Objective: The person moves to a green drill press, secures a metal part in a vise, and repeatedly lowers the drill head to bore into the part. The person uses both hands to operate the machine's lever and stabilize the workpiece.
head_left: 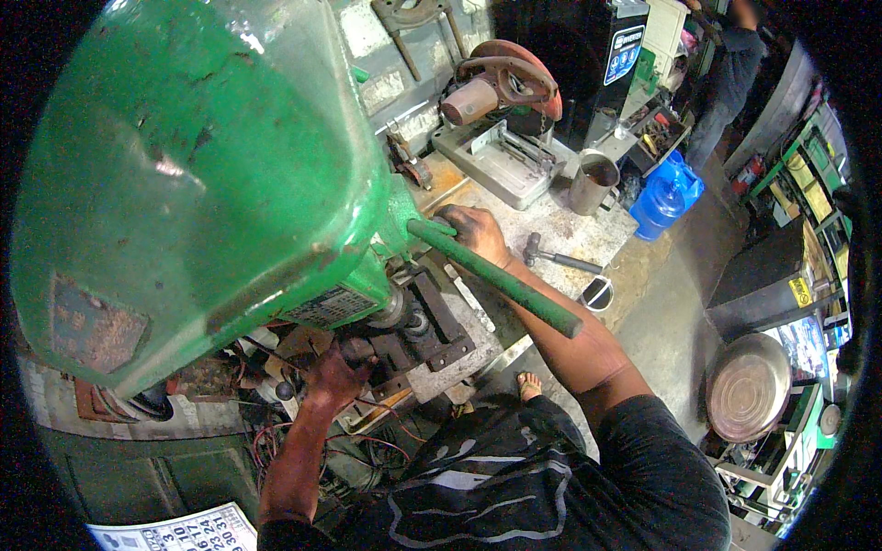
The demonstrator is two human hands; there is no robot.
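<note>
A large green drill press [211, 165] fills the upper left. My right hand [476, 234] is closed around the end of one of its feed levers, beside the press head. Another thick green lever [514, 280] crosses above my right forearm. Under the head, the chuck [390, 308] sits over a dark metal vise [441, 354], with a round metal part [418, 321] between its sides. My left hand [338, 375] is at the vise's left side, fingers curled and darkened; what they hold, if anything, is hidden.
Right of the press, a concrete bench [487, 207] bears a cut-off saw [505, 87], a metal mug [593, 182], a hammer [562, 255] and a cup [597, 292]. Beyond stand a blue water jug [657, 207] and another person [730, 83]. Loose wires [367, 450] hang lower left.
</note>
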